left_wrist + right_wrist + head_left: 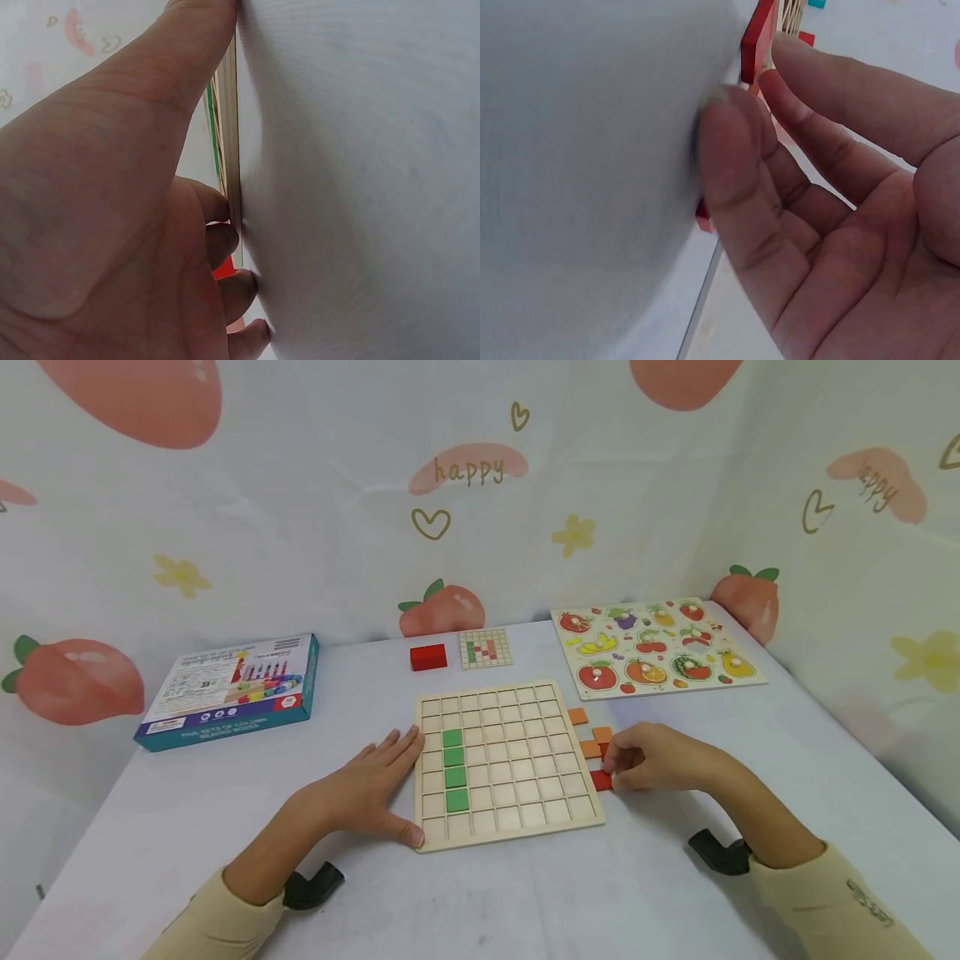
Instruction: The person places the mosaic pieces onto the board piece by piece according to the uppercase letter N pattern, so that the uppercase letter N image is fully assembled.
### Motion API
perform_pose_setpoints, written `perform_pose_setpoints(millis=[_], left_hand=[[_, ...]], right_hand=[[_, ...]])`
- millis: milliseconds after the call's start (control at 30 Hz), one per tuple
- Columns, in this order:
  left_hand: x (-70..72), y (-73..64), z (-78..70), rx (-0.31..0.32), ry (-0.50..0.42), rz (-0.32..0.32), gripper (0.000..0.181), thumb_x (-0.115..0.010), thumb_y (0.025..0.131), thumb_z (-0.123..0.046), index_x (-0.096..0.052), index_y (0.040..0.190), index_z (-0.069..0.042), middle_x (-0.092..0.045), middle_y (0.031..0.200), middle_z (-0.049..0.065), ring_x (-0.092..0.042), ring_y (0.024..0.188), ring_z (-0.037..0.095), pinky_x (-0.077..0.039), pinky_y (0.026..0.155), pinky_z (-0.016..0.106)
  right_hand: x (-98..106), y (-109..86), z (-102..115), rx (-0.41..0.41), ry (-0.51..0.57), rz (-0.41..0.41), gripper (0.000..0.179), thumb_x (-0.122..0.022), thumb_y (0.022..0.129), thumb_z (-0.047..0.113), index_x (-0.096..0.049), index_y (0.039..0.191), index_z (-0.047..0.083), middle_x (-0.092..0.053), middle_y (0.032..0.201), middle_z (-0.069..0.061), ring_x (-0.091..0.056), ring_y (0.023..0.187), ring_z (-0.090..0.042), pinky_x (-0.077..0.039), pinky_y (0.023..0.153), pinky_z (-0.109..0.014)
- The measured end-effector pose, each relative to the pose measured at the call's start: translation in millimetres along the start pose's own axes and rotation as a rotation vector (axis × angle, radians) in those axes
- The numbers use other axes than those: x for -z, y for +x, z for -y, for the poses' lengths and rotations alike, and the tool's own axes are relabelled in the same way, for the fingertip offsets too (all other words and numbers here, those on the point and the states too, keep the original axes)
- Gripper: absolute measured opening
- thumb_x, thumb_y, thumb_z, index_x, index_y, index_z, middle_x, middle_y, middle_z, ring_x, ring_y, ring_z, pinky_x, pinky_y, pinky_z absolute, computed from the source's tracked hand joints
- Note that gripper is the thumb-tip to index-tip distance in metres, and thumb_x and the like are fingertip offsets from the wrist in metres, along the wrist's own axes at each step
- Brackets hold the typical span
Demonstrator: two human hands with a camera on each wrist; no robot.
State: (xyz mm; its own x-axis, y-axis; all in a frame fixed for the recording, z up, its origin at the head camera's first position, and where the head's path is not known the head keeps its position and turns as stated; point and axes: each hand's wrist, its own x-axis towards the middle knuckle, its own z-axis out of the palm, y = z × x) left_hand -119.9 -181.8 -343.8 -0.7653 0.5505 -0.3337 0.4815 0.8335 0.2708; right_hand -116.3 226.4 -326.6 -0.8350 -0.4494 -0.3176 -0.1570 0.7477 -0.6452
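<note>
Head view | left hand (363, 789): fingers extended, braced on left edge of pale wooden grid board (525, 766) | right hand (660, 758): curled at flat, straight-edged red tile (601, 780) just right of board, grip cannot be told | advisable: pinch tile edges, board steady | beyond: flat orange tiles (591, 749)

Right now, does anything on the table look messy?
I see nothing spilled or broken. Only the orange tiles and red tiles look untidy, scattered loose right of the board, while the green tiles sit neatly in one column.
</note>
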Motion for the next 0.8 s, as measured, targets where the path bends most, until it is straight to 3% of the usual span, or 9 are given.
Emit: perform_pose_setpoints(millis=[367, 600, 800], left_hand=[[0.0, -0.3, -0.4, 0.001, -0.003, -0.009, 0.135, -0.070, 0.065, -0.081, -0.012, 0.161, -0.007, -0.007, 0.168, 0.011, -0.002, 0.152, 0.037, -0.013, 0.118, 0.058], [0.4, -0.6, -1.1, -0.006, -0.004, -0.009, 0.134, -0.071, 0.066, -0.080, -0.013, 0.161, -0.006, -0.008, 0.167, 0.012, -0.003, 0.152, 0.038, -0.013, 0.118, 0.059], [1.1, -0.7, -1.4, -0.005, -0.004, -0.005, 0.134, -0.071, 0.066, -0.081, -0.012, 0.161, -0.006, -0.007, 0.167, 0.011, -0.003, 0.152, 0.038, -0.013, 0.118, 0.059]], right_hand=[[-3.7, 3.0, -0.9, 0.043, -0.039, -0.032, 0.016, -0.080, 0.083, 0.008, -0.067, 0.091, 0.012, -0.057, 0.075, 0.002, -0.054, 0.075, -0.017, -0.049, 0.064, -0.029], [-6.1, 4.6, -2.0, 0.027, -0.033, -0.040, 0.022, -0.082, 0.081, 0.007, -0.063, 0.089, 0.012, -0.057, 0.075, 0.001, -0.054, 0.075, -0.018, -0.048, 0.065, -0.030], [-4.6, 4.2, -1.6, 0.035, 0.002, -0.055, 0.017, -0.080, 0.085, 0.012, -0.063, 0.085, 0.013, -0.061, 0.076, 0.002, -0.055, 0.075, -0.019, -0.050, 0.064, -0.030]])
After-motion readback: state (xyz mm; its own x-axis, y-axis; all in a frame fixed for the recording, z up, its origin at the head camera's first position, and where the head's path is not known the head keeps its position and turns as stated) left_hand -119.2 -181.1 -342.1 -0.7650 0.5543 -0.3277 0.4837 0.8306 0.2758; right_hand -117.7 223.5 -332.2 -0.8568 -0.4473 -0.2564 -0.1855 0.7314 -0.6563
